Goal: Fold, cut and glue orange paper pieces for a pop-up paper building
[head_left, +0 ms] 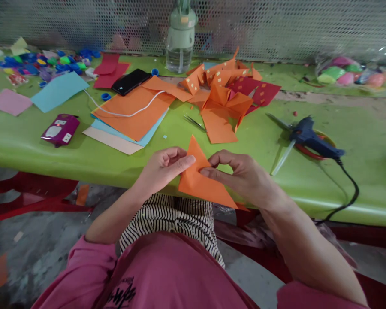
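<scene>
I hold a folded orange paper piece [200, 182] over the near edge of the green table [25, 141], above my lap. My left hand [163, 168] pinches its left side with thumb and fingers. My right hand [241, 171] pinches its middle from the right, fingers curled over the fold. The paper forms pointed triangular flaps, one tip pointing up.
On the table lie folded orange and red paper shapes [227, 92], a stack of orange, blue and cream sheets [131, 116], a black phone [131, 81], a blue glue gun [312, 139] with a black cord, scissors [283, 128], tweezers [195, 123], a water bottle [180, 36] and bottle caps [45, 62].
</scene>
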`<action>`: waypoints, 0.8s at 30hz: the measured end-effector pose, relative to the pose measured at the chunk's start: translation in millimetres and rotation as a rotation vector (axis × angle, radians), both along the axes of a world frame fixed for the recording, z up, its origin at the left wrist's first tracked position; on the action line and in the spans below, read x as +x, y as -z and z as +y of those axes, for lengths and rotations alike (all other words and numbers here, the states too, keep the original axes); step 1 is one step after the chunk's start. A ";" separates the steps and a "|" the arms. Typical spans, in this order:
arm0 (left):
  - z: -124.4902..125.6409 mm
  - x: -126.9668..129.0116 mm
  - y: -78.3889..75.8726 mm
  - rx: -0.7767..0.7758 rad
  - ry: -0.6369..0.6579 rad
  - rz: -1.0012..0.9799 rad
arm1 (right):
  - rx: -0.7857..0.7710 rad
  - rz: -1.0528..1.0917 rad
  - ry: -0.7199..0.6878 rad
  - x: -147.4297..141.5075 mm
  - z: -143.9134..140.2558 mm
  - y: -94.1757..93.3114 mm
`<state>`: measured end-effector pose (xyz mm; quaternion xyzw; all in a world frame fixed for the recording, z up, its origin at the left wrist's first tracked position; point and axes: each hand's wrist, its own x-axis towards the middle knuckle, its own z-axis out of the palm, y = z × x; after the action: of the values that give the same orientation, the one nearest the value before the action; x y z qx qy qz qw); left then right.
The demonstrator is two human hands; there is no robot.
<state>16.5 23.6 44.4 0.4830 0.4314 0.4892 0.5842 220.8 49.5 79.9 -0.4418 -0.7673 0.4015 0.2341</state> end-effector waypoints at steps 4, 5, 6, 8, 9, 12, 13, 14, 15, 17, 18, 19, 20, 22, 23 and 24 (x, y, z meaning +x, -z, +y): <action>-1.0 4.3 0.9 0.013 -0.038 -0.017 | -0.011 0.004 0.013 1.9 1.3 -0.1; -0.9 5.0 0.3 0.018 -0.034 -0.027 | -0.017 0.011 0.012 2.2 1.4 -0.2; -0.7 5.4 -0.4 0.017 -0.014 -0.031 | -0.026 0.018 0.012 2.6 1.6 0.0; -1.0 5.0 -1.3 0.000 0.056 -0.005 | -0.042 0.036 0.027 3.9 2.0 1.2; -1.5 4.4 -1.2 -0.010 0.090 0.027 | -0.050 0.047 0.038 4.6 2.1 2.2; -3.4 1.9 1.8 -0.019 0.114 0.158 | -0.075 0.086 0.057 6.1 2.5 5.4; -4.0 1.4 3.3 -0.011 0.104 0.194 | -0.084 0.096 0.053 6.2 2.7 5.9; -4.3 1.2 4.8 -0.002 0.096 0.220 | -0.095 0.099 0.039 6.0 3.0 5.9; -4.6 1.4 6.0 0.008 0.096 0.237 | -0.108 0.093 0.025 5.6 3.5 5.3; -4.9 3.3 7.6 0.031 0.107 0.257 | -0.114 0.074 0.005 4.2 4.7 2.5; -5.2 4.9 7.9 0.043 0.116 0.266 | -0.101 0.067 0.003 3.1 5.4 0.7; -5.5 6.9 8.0 0.055 0.126 0.278 | -0.077 0.063 0.006 1.8 6.0 -1.2; -6.1 9.0 8.0 0.066 0.135 0.291 | -0.045 0.063 0.012 0.4 6.5 -2.8; -7.4 13.2 7.9 0.078 0.150 0.304 | 0.024 0.067 0.030 -2.4 6.5 -4.9; -8.1 15.1 7.9 0.081 0.154 0.300 | 0.054 0.068 0.044 -3.6 6.1 -5.2; -8.7 16.8 8.0 0.079 0.156 0.295 | 0.081 0.072 0.062 -4.6 5.3 -5.2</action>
<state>33.3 14.9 36.4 0.6044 0.4540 0.3826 0.5312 216.3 54.8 85.1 -0.4407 -0.7601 0.3783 0.2914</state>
